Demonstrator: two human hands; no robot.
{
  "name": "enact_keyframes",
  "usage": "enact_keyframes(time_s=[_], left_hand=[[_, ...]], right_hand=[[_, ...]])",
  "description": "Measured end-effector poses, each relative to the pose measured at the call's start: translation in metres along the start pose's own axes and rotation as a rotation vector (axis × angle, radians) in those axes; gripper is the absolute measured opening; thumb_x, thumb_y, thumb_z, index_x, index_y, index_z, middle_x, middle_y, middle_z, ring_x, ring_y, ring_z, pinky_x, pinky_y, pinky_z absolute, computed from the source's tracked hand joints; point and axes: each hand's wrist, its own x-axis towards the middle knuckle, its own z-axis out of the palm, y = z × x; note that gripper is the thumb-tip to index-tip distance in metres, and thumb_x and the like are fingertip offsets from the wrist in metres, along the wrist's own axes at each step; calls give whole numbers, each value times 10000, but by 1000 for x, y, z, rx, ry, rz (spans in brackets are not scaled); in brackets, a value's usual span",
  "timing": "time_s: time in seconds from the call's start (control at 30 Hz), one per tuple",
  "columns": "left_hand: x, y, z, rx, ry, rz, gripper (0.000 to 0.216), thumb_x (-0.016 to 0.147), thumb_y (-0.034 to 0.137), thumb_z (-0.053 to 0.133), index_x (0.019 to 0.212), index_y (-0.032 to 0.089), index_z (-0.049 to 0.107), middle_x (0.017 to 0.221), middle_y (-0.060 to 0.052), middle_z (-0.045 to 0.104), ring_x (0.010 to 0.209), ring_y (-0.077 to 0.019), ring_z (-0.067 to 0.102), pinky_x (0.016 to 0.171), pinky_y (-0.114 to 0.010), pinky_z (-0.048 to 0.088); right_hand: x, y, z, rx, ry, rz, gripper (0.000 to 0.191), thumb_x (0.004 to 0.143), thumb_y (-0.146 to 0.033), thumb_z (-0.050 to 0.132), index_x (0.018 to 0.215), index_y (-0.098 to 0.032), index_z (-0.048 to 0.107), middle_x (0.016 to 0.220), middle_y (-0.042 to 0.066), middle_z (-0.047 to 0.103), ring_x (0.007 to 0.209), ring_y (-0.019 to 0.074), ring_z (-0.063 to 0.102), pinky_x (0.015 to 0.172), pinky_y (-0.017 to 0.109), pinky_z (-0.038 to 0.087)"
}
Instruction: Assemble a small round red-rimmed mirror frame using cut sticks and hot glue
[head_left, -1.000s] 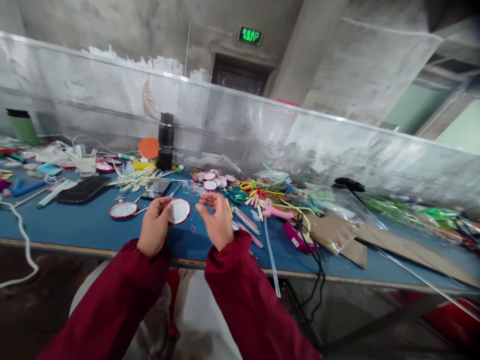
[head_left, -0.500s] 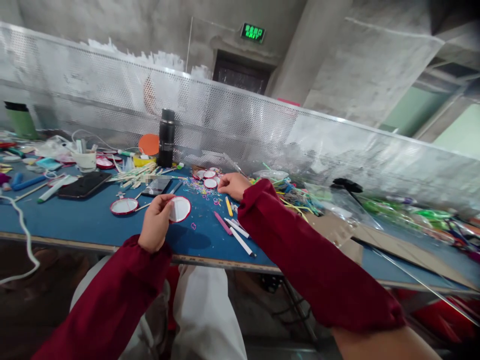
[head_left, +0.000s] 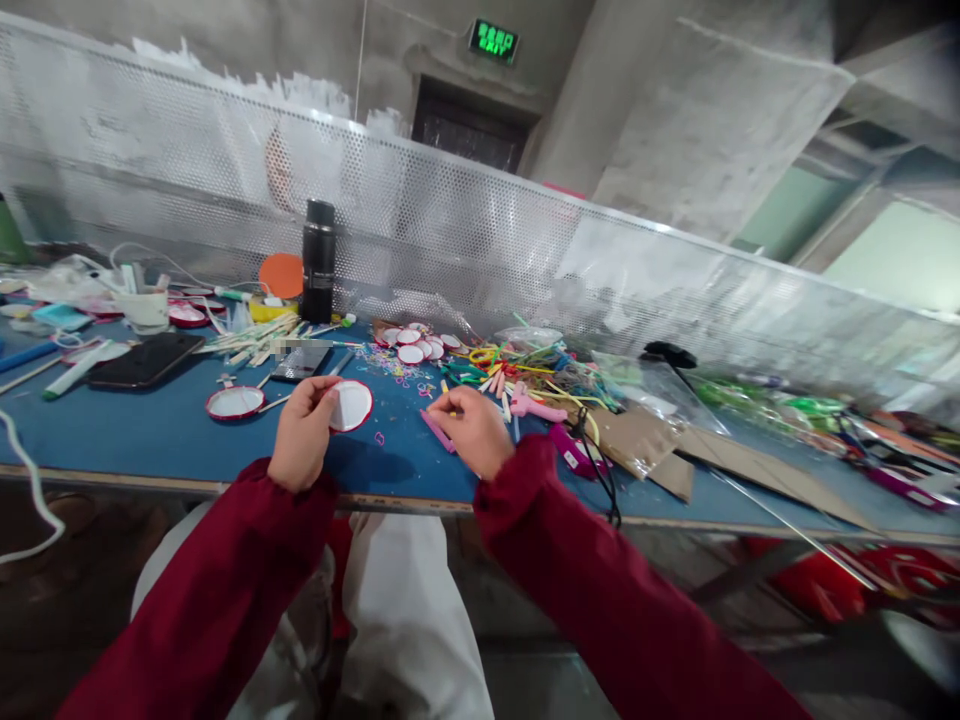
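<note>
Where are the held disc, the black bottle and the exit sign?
Held disc [head_left: 354,406], head view: on its white face.
Black bottle [head_left: 319,265], head view: on its side.
Exit sign [head_left: 493,41], head view: on its lit front.

The white disc [head_left: 352,406] is looking smooth and matt; maroon cloth sleeves [head_left: 217,580] are creasing softly. The perforated metal panel [head_left: 465,240] is gleaming dully, clear plastic [head_left: 664,395] is shining, and the concrete wall [head_left: 720,130] is appearing rough.

Red-rimmed disc [head_left: 354,406] partly hidden by left hand [head_left: 300,434], green container [head_left: 9,236] cropped at left edge
</note>
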Motion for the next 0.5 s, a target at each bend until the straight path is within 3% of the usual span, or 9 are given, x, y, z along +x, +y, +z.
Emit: enact_keyframes(time_s=[0.1, 0.23, 0.37, 0.5], left_hand=[[0, 1, 0, 8, 1, -14, 356, 750, 415, 654, 1012, 173, 644, 835, -10, 615, 655, -117, 497, 519, -205, 350], [0, 1, 0, -7, 9, -19, 387, 725, 448, 686, 1000, 177, 656, 839, -17, 625, 655, -120, 505, 494, -202, 330], [-2, 3, 1, -16, 13, -34, 433, 693, 483, 723, 995, 178, 661, 828, -15, 624, 648, -120, 495, 492, -202, 339], [-2, 4, 1, -8, 10, -57, 462, 666, 500, 740, 996, 185, 666, 817, -9, 623, 628, -122, 494, 484, -207, 350]], right_hand=[[-55, -8, -14, 167, 39, -144, 77, 820, -175, 649, 778, -234, 678, 911, 23, 697, 894, 190, 651, 840, 336, 503], [-98, -7, -31, 206, 10, -128, 106, 814, -175, 654, 780, -273, 675, 886, 22, 693, 883, 217, 653, 863, 389, 507], [-109, -9, -43, 222, -15, -126, 112, 829, -193, 664, 776, -292, 678, 872, 15, 688, 863, 215, 657, 826, 385, 516], [-92, -17, -62, 231, 7, -219, 83, 831, -262, 699, 756, -296, 696, 898, 21, 686, 876, 216, 657, 845, 396, 522]])
